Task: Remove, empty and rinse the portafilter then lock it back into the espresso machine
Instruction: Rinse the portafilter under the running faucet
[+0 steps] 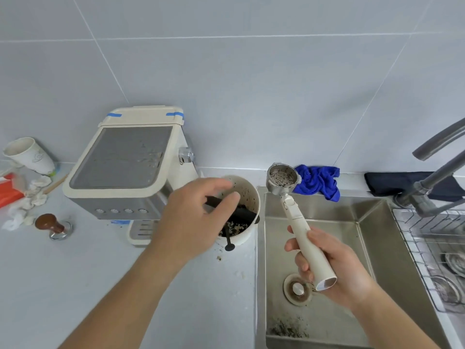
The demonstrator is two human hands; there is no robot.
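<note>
My right hand [334,268] grips the cream handle of the portafilter [297,217] and holds it over the steel sink [372,238]. Its metal basket [283,178] faces up, with dark coffee specks stuck inside. My left hand [191,212] hovers over the white knock box [247,197], fingers loosely apart and holding nothing. Dark grounds lie in the knock box under its black bar. The cream espresso machine [125,162] stands on the counter to the left, its group head hidden from this angle.
A grey faucet [437,172] arches over the sink at right, above a wire rack [432,238]. A blue cloth [317,180] lies behind the sink. A brown tamper [50,224], paper cup [27,154] and crumpled tissues sit at left. Grounds are scattered in the sink.
</note>
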